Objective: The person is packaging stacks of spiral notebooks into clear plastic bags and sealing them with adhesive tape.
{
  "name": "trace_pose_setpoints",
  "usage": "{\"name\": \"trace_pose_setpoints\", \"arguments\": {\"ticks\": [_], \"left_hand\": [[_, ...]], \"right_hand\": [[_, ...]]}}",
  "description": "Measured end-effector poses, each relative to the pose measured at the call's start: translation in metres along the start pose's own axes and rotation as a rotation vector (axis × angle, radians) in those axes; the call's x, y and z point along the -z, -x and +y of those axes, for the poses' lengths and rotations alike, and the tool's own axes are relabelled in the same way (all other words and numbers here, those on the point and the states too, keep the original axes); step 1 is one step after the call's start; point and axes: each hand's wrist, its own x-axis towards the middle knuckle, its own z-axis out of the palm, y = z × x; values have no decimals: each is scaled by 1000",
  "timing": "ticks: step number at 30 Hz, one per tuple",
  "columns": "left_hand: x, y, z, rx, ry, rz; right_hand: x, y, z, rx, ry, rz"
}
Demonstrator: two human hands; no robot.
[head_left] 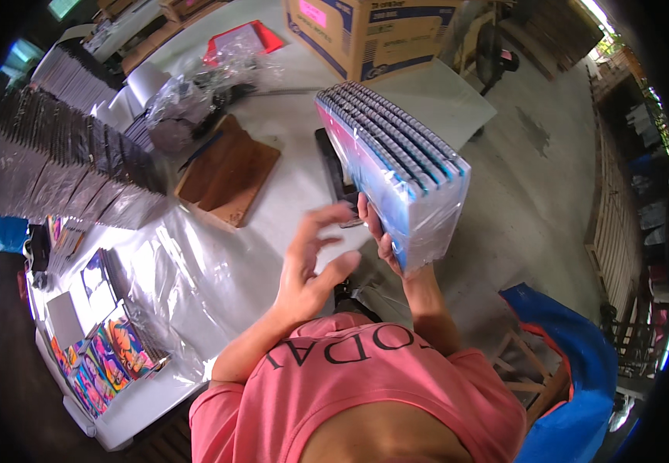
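A pack of several spiral notebooks (404, 170) stands tilted in the air in front of me, wrapped in clear plastic, with blue and pink covers. My right hand (380, 235) grips it low on its left side; part of that hand is hidden behind the pack. To the left of the pack, my left hand (311, 262) is empty, its fingers apart and slightly blurred. Beyond both hands lies a dark flat object (333, 166) on the table, partly covered by the pack.
Tall stacks of spiral notebooks (57, 154) rise at the left. A brown wooden stand (230, 174) sits mid-table, near crumpled clear plastic (188, 104). A cardboard box (369, 38) is at the back. Colourful notebooks (111, 355) lie lower left; a blue chair-like object (573, 363) stands at right.
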Motion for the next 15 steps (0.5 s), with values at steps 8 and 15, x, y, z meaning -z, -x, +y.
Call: {"name": "trace_pose_setpoints", "arguments": {"ticks": [8,15], "left_hand": [[-30,-28,8,274,539,-355],[-25,-60,-7,407,915,32]], "right_hand": [[-13,2,-49,479,631,134],[-3,10,-136,366,873,156]]}}
